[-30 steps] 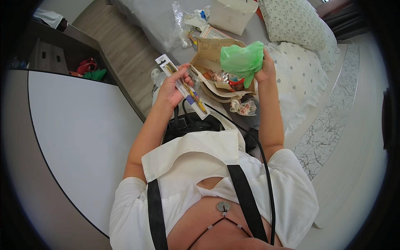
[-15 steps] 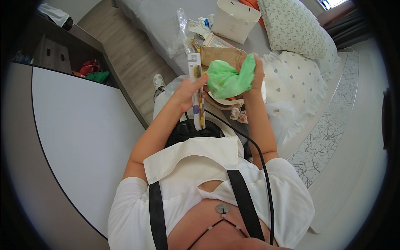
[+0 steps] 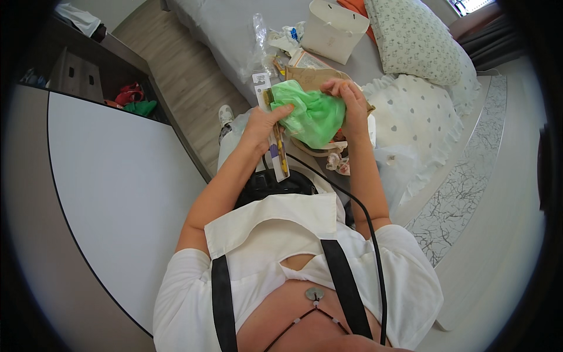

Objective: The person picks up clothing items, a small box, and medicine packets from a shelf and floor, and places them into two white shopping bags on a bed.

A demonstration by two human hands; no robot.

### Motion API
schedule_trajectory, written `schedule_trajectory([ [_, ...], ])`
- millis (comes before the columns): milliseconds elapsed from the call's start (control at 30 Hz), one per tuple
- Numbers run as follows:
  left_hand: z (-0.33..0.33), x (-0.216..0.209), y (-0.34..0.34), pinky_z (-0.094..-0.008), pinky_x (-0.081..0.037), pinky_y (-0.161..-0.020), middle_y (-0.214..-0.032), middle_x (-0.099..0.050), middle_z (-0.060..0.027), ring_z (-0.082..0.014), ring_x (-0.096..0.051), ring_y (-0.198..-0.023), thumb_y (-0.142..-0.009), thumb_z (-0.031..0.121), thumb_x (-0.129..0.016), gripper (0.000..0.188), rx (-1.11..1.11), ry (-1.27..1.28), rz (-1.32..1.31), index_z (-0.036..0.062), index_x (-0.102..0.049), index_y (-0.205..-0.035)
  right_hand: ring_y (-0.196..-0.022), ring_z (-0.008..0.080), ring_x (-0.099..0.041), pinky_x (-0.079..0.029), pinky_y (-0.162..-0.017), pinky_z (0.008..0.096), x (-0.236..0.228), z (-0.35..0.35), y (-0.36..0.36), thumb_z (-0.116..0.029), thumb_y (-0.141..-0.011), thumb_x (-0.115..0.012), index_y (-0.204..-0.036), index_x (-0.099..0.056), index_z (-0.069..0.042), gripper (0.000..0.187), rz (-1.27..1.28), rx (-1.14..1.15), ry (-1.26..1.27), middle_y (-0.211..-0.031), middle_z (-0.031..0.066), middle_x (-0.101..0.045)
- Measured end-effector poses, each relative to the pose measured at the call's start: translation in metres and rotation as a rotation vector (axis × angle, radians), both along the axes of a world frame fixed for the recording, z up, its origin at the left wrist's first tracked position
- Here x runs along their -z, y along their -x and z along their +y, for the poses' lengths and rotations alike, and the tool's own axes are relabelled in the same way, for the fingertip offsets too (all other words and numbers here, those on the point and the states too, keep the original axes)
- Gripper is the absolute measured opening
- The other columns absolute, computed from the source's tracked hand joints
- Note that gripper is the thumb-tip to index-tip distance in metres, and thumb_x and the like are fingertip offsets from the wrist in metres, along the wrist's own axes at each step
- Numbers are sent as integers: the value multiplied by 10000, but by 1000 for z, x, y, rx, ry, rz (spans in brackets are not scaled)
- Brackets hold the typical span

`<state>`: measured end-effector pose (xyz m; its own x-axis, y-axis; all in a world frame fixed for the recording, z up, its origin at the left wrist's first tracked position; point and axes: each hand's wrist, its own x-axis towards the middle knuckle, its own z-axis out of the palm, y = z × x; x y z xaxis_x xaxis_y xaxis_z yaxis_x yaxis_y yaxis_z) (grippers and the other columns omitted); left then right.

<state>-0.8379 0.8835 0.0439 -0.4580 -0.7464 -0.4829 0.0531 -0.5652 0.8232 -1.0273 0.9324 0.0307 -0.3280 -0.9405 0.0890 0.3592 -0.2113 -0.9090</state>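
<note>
My left hand (image 3: 262, 125) is closed on a toothbrush in a clear and white blister pack (image 3: 278, 149), which slants downward past the fingers. Under the same thumb it also pins a crumpled green plastic bag (image 3: 316, 114). Bunched and hanging, the bag spreads to the right toward my right hand (image 3: 353, 108). That hand is at the bag's right edge, its fingers loosely bent and apart, with no firm grip showing. Part of the bag covers the upper pack and my left fingertips.
On the grey bed ahead lie a white paper bag (image 3: 334, 32), clear plastic wrapping (image 3: 258, 44) and a brown cardboard piece (image 3: 305, 75). A heart-print cushion (image 3: 410, 117) and a patterned pillow (image 3: 413, 41) are at right. A black cable (image 3: 346, 192) runs down my front.
The green bag has sunk and swung left over the pack. My right fingers have loosened from its raised end, and the pack tilts more to the left at its top.
</note>
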Motion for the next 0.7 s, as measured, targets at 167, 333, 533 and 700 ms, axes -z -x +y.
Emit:
schedule_trajectory([
  [167,-5,23,3,-305,-499,-665,-920,-591,-78,-168,-591,-777,-724,169,-647,367,-48,-205,241,26,-526,-1039,-945,145,-517,-415,-855,318,40,2,2,-271,-911,-437,-884,-513,-52,233,-123,-16,-184,-964,53,-549],
  [333,-7,25,-1,-362,-478,-829,-1017,-575,-112,-220,-578,-924,-738,139,-615,421,14,-303,444,12,-477,-1115,-1049,149,-466,-382,-871,316,62,3,-4,-323,-908,-422,-1170,-475,-97,349,158,-113,-582,-1134,41,-510],
  [533,-9,18,-5,-365,-493,-768,-962,-583,-108,-215,-588,-861,-734,167,-621,395,-21,-320,443,13,-499,-1077,-1052,157,-462,-385,-862,281,44,5,-3,-259,-864,-496,-1199,-466,-50,396,307,-396,-443,-1156,65,-507],
  [700,-14,22,-7,-385,-468,-841,-1032,-566,-128,-242,-572,-937,-745,129,-601,413,-9,-339,486,6,-471,-1117,-905,134,-527,-404,-809,248,44,4,3,-115,-788,-573,-1068,-522,-14,303,613,-492,-420,-1007,23,-563],
])
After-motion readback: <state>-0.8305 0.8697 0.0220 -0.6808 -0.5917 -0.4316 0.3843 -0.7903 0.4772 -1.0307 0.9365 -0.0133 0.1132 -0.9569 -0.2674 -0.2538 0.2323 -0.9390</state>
